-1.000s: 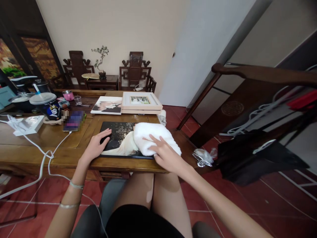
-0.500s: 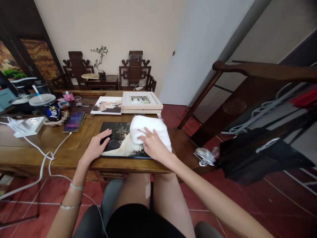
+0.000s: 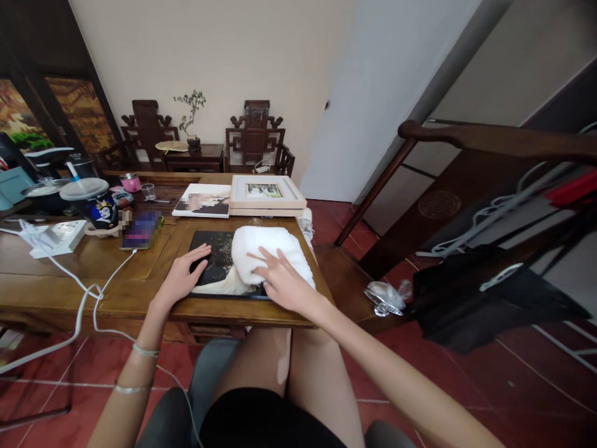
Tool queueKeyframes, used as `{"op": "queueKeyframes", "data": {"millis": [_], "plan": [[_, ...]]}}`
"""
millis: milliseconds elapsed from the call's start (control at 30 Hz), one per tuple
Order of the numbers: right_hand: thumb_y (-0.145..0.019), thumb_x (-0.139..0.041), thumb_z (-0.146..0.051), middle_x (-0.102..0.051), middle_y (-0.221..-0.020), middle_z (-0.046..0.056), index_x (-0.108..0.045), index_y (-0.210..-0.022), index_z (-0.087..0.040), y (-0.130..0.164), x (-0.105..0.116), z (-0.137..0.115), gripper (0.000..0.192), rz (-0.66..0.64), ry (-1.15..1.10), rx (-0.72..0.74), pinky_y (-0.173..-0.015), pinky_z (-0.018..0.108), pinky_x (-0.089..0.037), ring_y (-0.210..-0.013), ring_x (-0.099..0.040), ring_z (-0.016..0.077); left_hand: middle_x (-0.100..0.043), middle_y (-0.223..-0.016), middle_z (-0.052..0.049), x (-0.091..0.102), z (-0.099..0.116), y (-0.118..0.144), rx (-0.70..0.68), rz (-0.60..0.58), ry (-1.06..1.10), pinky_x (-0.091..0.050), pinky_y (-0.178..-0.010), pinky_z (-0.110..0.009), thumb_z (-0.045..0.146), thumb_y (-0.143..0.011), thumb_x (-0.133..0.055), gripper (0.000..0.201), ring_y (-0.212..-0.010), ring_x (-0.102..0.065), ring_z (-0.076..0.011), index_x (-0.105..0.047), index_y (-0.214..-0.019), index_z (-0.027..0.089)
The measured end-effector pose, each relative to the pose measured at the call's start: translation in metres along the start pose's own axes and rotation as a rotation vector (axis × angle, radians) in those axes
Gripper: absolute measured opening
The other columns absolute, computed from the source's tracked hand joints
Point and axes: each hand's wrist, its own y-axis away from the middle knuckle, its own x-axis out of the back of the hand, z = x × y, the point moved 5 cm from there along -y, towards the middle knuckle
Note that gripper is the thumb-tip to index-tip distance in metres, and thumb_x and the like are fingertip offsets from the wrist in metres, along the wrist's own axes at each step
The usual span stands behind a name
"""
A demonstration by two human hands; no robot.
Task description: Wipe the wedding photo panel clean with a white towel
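A dark, flat photo print (image 3: 212,264) lies near the front edge of the wooden table (image 3: 69,274). My left hand (image 3: 184,277) rests flat on its left side, fingers spread, pressing it down. A folded white towel (image 3: 268,252) covers the print's right half. My right hand (image 3: 282,283) lies palm down on the towel's near side, fingers spread over the cloth.
A framed picture (image 3: 265,193) and an unframed photo (image 3: 203,200) lie behind the print. A phone (image 3: 140,229) on a white cable, a power strip (image 3: 53,236) and a lidded cup (image 3: 91,199) stand to the left. A dark wooden chair (image 3: 466,205) stands on the right.
My right hand has slid the white towel leftward across the print, from its right edge toward the middle. My left hand has stayed in place.
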Motion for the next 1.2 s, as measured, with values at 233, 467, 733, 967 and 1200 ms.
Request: {"op": "queueKeyframes", "data": {"millis": [233, 467, 733, 967, 1200], "plan": [[-0.076, -0.037, 0.000, -0.052, -0.131, 0.019, -0.052, -0.125, -0.012, -0.069, 0.001, 0.043, 0.053, -0.008, 0.066, -0.164, -0.103, 0.060, -0.023, -0.136, -0.025, 0.0314, -0.057, -0.130, -0.008, 0.000, -0.001, 0.000, 0.010, -0.005, 0.012, -0.032, -0.110, -0.042, 0.038, -0.088, -0.047, 0.040, -0.127, -0.047, -0.0213, -0.062, -0.118, 0.017], [-0.073, -0.040, -0.001, -0.037, -0.145, 0.014, -0.057, -0.119, -0.014, -0.050, -0.006, 0.008, 0.050, 0.048, 0.107, -0.143, -0.101, 0.065, -0.022, -0.134, -0.024, 0.0366, -0.057, -0.129, -0.009, 0.000, 0.001, 0.000, 0.005, -0.012, 0.007, -0.032, -0.110, -0.041, 0.040, -0.088, -0.047, 0.041, -0.126, -0.047, -0.0220, -0.062, -0.118, 0.015], [-0.065, -0.042, 0.001, -0.035, -0.148, 0.010, -0.064, -0.094, -0.015, 0.039, -0.006, -0.059, 0.040, -0.064, -0.042, 0.127, -0.107, 0.066, -0.013, -0.140, -0.014, 0.0352, -0.057, -0.130, -0.010, 0.000, 0.001, 0.000, -0.011, -0.006, -0.014, -0.033, -0.109, -0.040, 0.037, -0.089, -0.045, 0.040, -0.125, -0.048, -0.0213, -0.062, -0.118, 0.015], [-0.066, -0.040, 0.002, -0.038, -0.146, 0.007, -0.064, -0.103, -0.016, 0.014, -0.006, -0.039, 0.048, -0.026, -0.037, 0.109, -0.108, 0.062, -0.016, -0.139, -0.019, 0.0317, -0.057, -0.130, -0.009, -0.001, 0.000, 0.000, -0.003, -0.006, -0.003, -0.033, -0.109, -0.041, 0.039, -0.089, -0.047, 0.040, -0.125, -0.048, -0.0227, -0.062, -0.118, 0.016], [-0.073, -0.040, 0.000, -0.039, -0.145, 0.011, -0.055, -0.121, -0.017, -0.069, -0.005, 0.005, 0.053, 0.029, 0.076, -0.057, -0.101, 0.065, -0.025, -0.133, -0.027, 0.0323, -0.057, -0.130, -0.008, 0.000, -0.002, 0.000, 0.003, -0.008, -0.007, -0.033, -0.110, -0.041, 0.037, -0.089, -0.045, 0.039, -0.126, -0.048, -0.0210, -0.062, -0.118, 0.016]]}}
